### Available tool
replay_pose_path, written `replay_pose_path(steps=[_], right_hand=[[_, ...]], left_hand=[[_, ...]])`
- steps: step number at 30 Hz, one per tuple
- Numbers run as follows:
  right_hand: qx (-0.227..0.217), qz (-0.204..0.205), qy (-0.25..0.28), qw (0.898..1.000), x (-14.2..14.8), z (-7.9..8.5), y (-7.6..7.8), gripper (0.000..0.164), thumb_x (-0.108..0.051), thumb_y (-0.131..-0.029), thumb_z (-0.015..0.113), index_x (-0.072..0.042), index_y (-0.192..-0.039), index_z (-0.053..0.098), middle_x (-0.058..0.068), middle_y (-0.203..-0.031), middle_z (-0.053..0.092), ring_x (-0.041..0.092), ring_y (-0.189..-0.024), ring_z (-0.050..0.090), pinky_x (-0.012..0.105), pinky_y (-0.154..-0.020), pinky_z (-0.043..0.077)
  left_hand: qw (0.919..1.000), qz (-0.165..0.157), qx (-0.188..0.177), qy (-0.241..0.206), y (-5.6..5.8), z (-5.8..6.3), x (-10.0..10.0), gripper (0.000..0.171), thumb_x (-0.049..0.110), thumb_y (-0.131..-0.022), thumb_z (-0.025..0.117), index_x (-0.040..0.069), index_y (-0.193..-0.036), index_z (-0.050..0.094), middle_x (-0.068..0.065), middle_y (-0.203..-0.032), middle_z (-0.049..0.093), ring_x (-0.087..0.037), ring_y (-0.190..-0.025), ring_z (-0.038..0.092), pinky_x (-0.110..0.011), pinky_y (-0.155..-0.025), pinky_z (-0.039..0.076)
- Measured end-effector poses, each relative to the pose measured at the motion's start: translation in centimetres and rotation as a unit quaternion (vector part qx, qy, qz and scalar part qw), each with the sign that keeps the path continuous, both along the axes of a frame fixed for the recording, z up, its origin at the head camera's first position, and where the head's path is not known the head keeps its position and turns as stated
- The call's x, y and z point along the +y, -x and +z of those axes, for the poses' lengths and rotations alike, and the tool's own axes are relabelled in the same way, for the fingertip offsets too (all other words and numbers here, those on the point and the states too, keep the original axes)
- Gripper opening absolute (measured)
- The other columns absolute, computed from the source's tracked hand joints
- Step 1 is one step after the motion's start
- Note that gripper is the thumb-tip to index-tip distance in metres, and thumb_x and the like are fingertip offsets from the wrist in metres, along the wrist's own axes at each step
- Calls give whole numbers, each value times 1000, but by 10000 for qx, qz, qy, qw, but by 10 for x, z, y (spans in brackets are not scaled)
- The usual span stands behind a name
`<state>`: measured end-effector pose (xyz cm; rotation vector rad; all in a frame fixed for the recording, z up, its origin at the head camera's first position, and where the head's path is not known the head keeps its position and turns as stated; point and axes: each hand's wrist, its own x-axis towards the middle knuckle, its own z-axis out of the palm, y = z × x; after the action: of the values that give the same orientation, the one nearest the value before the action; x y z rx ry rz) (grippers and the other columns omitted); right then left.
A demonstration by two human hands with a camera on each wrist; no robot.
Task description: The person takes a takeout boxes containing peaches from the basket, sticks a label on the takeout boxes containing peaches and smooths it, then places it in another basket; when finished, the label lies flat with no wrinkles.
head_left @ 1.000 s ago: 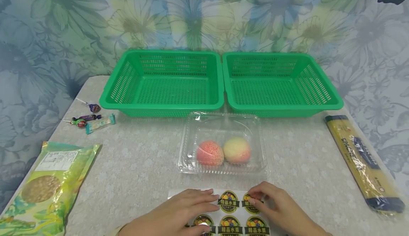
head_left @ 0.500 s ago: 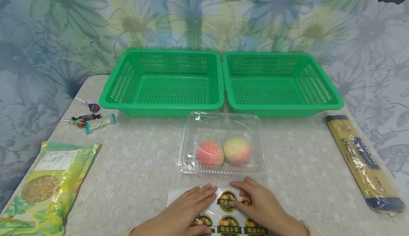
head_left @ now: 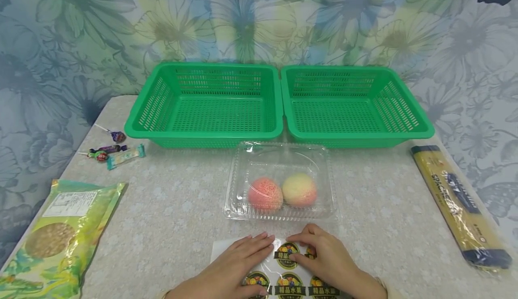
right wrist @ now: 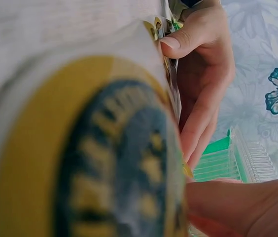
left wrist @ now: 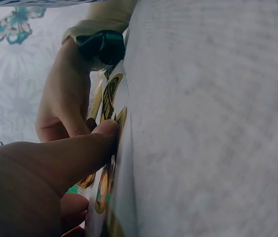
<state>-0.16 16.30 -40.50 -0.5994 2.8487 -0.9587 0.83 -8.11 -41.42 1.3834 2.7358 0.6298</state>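
Observation:
A white sheet (head_left: 220, 247) of round black-and-gold fruit stickers lies at the table's front edge. My left hand (head_left: 232, 269) rests on its left part, fingers extended, with the thumb on a lower sticker (head_left: 256, 279). Over the sheet's right part, my right hand (head_left: 333, 263) bends its fingers around an upper sticker (head_left: 286, 248). The thumb touches that sticker's face and the index finger is at its top edge; whether they pinch it is unclear. In the right wrist view, a curled sticker (right wrist: 124, 158) looms close, blurred.
Behind the sheet, a clear plastic box (head_left: 238, 209) holds a red peach (head_left: 265, 194) and a yellow-pink peach (head_left: 299, 190). Two green baskets (head_left: 202, 135) (head_left: 360, 136) stand behind it. Several candies (head_left: 125, 156) and a green-yellow bag (head_left: 60, 236) lie left, a spaghetti pack (head_left: 461, 207) right.
My right hand has moved left from the upper right sticker to the one beside it. My left hand has shifted slightly and lies flatter on the sheet. Little differs over the last half second.

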Motion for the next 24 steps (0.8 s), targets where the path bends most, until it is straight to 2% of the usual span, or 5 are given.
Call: replay_pose_path(steps=[5,10,15,21,24], right_hand=[[207,130,423,9988,0,-2,0,16,-22,-71,75,-28,-83,68,-18,-77,48,-5,-60,37,10,-52,36],[382,214,735,9963,0,-3,0,16,-15,-71,74,-27,-78,66,-20,-77,56,-6,-68,46,12,-57,42],[126,294,991,9946,0,-3,1,14,-14,-76,70,-25,-85,66,-16,-83,65,-5,-74,55,14,-60,48],[-214,800,1587,9838,1,-2,2,30,2,-79,64,-17,-102,64,-3,-93,68,3,-84,63,17,-65,53],[-119,1095,1803,9774,2,-3,3,31,7,-79,61,-17,-96,66,-1,-96,68,6,-87,63,18,-69,53]], left_hand=[[9999,37,-139,-57,0,-1,0,72,57,-83,50,5,-132,44,-3,-144,36,-20,-132,35,-38,-102,35],[9998,68,-172,-56,0,-1,0,71,57,-84,49,6,-133,44,-2,-144,36,-20,-132,35,-38,-102,36],[9997,79,-222,-40,0,-1,1,72,58,-83,49,7,-134,43,-2,-145,35,-19,-133,34,-37,-103,34],[9998,80,-150,-86,0,-2,0,72,58,-83,50,6,-132,45,-2,-144,37,-19,-132,36,-37,-102,35],[9999,68,-106,-110,0,-2,0,71,57,-83,50,6,-131,46,-2,-143,37,-19,-132,36,-38,-101,36]])
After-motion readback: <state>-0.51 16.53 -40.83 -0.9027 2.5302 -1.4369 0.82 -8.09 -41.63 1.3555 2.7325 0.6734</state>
